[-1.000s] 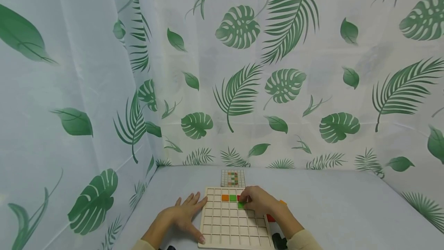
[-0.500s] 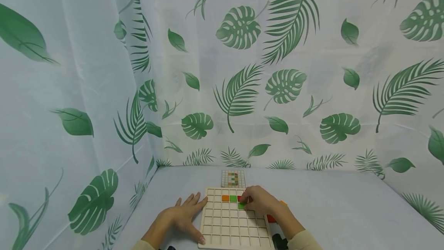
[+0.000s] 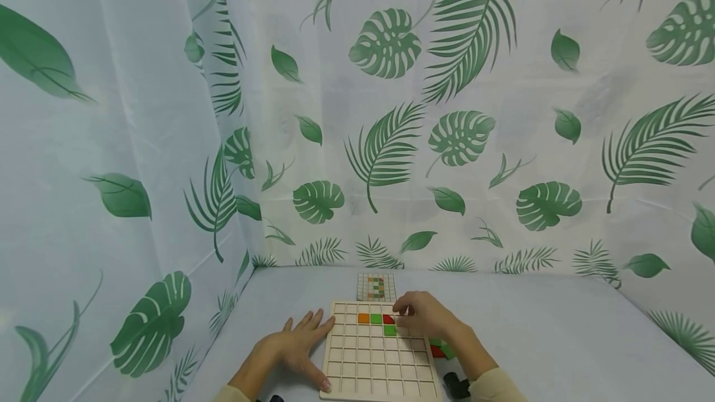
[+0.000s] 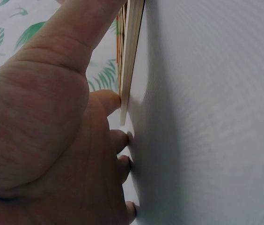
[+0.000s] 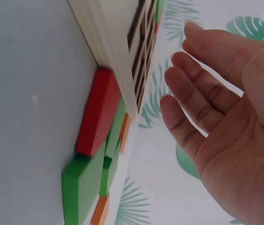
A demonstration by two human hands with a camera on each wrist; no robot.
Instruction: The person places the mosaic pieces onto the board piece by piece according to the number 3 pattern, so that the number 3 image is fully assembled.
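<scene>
A pale wooden grid board (image 3: 363,355) lies on the table before me. In its upper part an orange tile (image 3: 364,318), a green tile (image 3: 376,319) and a red piece (image 3: 388,319) make a row. Another green tile (image 3: 390,330) sits just below the red one. My left hand (image 3: 296,346) lies spread at the board's left edge, thumb and index finger touching it. My right hand (image 3: 427,316) hovers over the upper right of the board. The right wrist view shows its fingers (image 5: 186,119) loosely bent with nothing between them.
Behind the board lies a small card (image 3: 376,287) with a coloured grid pattern. Along the board's right side are loose blocks: a red block (image 5: 98,112), several green blocks (image 5: 83,187) and orange ones (image 5: 100,210). A black object (image 3: 457,384) is near my right wrist.
My right hand has let go of the green tile below the red piece and moved up and to the right. More loose blocks show beside the board. The left hand has stayed put.
</scene>
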